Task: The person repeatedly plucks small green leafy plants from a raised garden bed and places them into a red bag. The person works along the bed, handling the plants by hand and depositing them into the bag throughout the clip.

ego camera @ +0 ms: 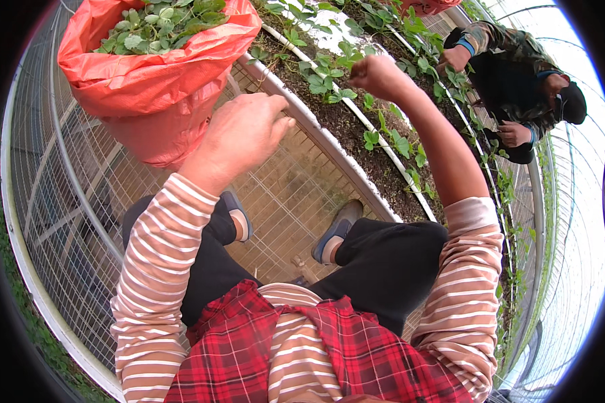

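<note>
My left hand hovers just right of a red woven-plastic sack, above the mesh walkway. Its thumb and forefinger show a small gap; the other fingers are partly hidden, so I cannot tell whether it holds a thin stem. Cut green leaves, which look like strawberry leaves, fill the sack's rolled-open mouth. Over the planted bed, my right hand is curled with its knuckles up, close to strawberry plants. Whatever lies inside its fingers is hidden.
White irrigation pipes run along the dark soil bed, bounded by a pale edge rail. Wire mesh lies under my feet. Across the bed, a co-worker reaches into plants. Another red sack shows at the top.
</note>
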Tool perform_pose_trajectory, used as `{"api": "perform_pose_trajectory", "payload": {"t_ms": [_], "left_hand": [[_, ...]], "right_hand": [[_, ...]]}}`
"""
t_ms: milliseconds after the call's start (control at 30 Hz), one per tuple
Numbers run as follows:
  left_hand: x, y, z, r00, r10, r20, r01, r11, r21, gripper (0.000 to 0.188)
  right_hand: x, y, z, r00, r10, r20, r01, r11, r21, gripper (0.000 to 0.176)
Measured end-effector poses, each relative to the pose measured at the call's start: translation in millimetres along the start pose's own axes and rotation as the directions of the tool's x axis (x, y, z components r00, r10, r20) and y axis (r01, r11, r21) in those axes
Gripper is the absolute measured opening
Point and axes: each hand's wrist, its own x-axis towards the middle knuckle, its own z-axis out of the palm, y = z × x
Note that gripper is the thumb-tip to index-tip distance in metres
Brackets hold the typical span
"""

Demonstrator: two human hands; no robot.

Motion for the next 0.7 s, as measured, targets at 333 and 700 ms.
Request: {"api": "perform_pose_trajectory", "payload": {"t_ms": [333, 700], "left_hand": [[43.2, -4.7, 194.3, 0.977, -0.171, 0.129, 0.204, 0.925, -0.320, 0.020], [64.3, 41.8, 282.2, 0.993, -0.018, -0.117, -0.013, 0.965, -0.260, 0.025]], "right_hand": [[-15.2, 98.3, 94.0, 0.980, 0.104, 0.170, -0.006, 0.867, -0.498, 0.013], [-56.0, 138.7, 96.0, 0.994, 0.079, 0.076, -0.061, 0.975, -0.214, 0.010]]}}
